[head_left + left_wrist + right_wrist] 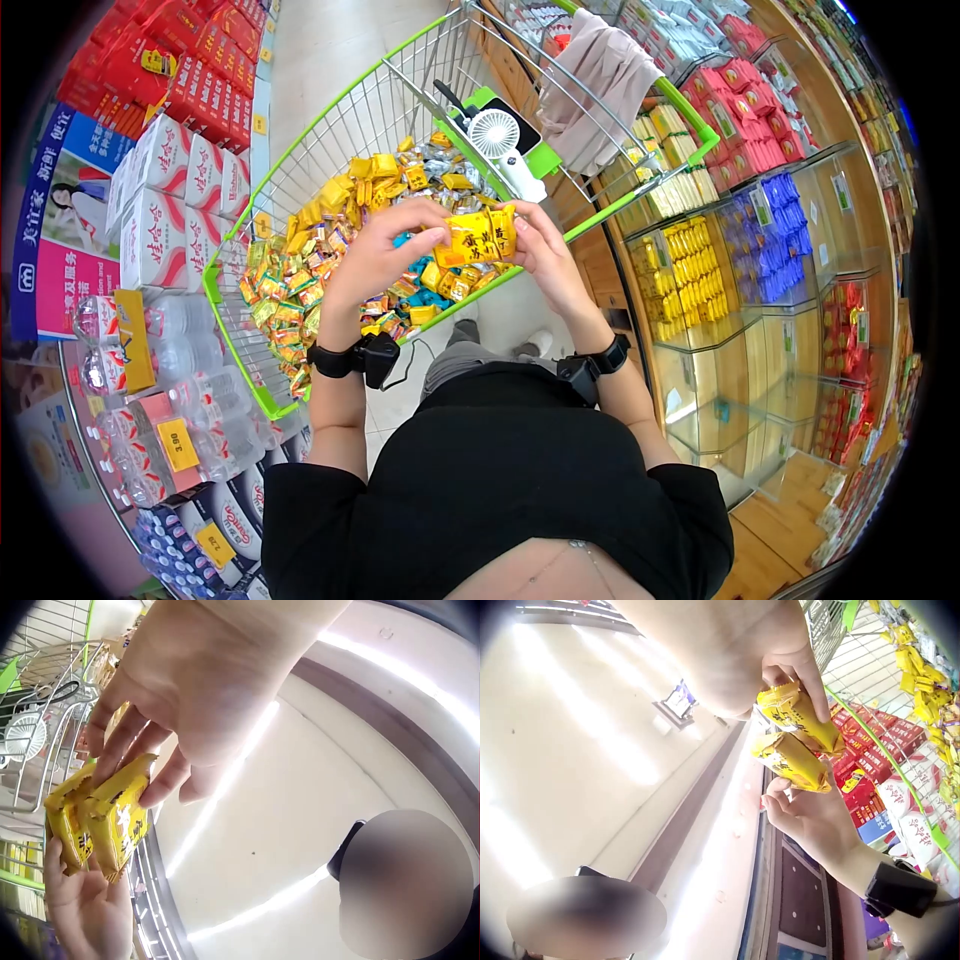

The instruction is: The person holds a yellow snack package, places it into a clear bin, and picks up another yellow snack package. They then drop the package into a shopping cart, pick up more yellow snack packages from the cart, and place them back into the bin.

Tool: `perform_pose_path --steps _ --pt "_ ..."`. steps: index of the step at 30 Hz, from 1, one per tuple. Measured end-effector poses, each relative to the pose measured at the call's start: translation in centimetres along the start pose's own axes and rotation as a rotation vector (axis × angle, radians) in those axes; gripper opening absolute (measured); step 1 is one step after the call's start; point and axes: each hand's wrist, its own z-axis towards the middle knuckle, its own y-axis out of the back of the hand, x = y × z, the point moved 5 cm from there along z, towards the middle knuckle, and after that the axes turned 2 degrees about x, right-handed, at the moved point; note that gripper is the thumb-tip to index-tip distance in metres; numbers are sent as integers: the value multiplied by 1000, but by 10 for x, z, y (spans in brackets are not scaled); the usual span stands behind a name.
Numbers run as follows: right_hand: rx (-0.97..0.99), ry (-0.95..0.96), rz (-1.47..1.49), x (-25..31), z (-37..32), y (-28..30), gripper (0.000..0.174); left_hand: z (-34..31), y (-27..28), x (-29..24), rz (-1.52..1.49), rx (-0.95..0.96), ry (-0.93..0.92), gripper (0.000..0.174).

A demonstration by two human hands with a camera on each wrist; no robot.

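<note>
Packets (478, 237), two, yellow, held just above cart (340, 120), at its near end. L hand (385, 250): fingers clamped on packets' one end, thumb on top. R hand (545, 255): fingers and thumb pinch the opp. end. Sweets (300, 280) heaped inside cart. Fan (495, 135) on cart's seat flap; cloth (600, 65) draped over cart's handle.

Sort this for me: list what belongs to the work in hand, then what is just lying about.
In hand: yellow packets, pinched between left grip and right grip; heap of wrapped sweets in the shopping cart below.
Lying about: white fan; beige cloth; bottled water; red boxes.
</note>
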Motion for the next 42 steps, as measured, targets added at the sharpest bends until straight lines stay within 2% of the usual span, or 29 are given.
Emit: perform_pose_path --steps 4,7,13,22,24,33,38,39,40,42 --pt "-14 9 23 2 -8 3 26 4 -18 -4 135 46 -49 15" --pt "-3 36 -92 8 -15 5 27 7 -28 -6 187 51 0 15" --pt "-17 55 -89 10 -24 18 33 13 -42 -11 157 33 80 12" --pt "-40 159 -114 24 -40 31 49 24 -66 -18 228 4 -70 13" --pt "-52 169 -106 27 -44 35 49 27 -73 -26 332 12 -153 11" --pt "-103 187 -88 39 -72 64 45 39 -113 -36 353 66 -208 10" --pt "-133 239 -90 50 -95 83 42 48 -142 -39 273 79 -262 16" --pt "-149 247 -83 53 -101 88 42 49 -148 -35 231 113 -241 24" --pt "-167 256 -76 55 -107 92 42 50 -157 -36 225 128 -251 24" --pt "-198 278 -98 61 -120 102 43 54 -171 -32 10 70 -155 38"
